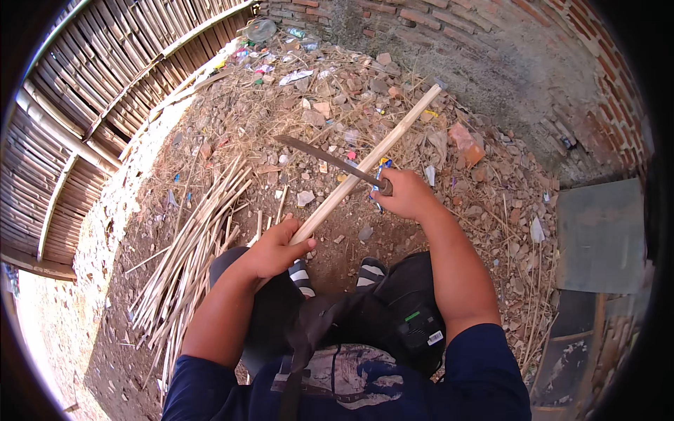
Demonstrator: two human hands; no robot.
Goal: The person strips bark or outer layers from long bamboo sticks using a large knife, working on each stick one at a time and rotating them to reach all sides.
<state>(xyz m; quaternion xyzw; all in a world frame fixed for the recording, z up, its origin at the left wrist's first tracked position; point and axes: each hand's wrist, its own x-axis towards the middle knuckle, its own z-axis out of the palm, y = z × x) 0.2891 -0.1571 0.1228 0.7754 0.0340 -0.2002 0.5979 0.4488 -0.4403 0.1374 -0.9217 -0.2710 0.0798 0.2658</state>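
My left hand (275,250) is closed around the near end of a long pale strip of split bamboo or wood (379,151), which slants up and away to the right. In my right hand (407,194) is the handle of a machete-like knife (324,156). Its dark blade points to the far left and crosses over the strip about midway; whether the edge bites into it I cannot tell. To the left of my legs lies a loose pile of thin pale sticks (189,270). A few short sticks (281,205) lie just beyond my left hand.
Rubble, dry straw and litter (316,91) cover the ground ahead. A brick wall (491,49) runs along the far and right side, and a bamboo slat fence (112,77) along the left. Grey panels (600,235) stand at the right. My sandalled feet (300,279) are below my hands.
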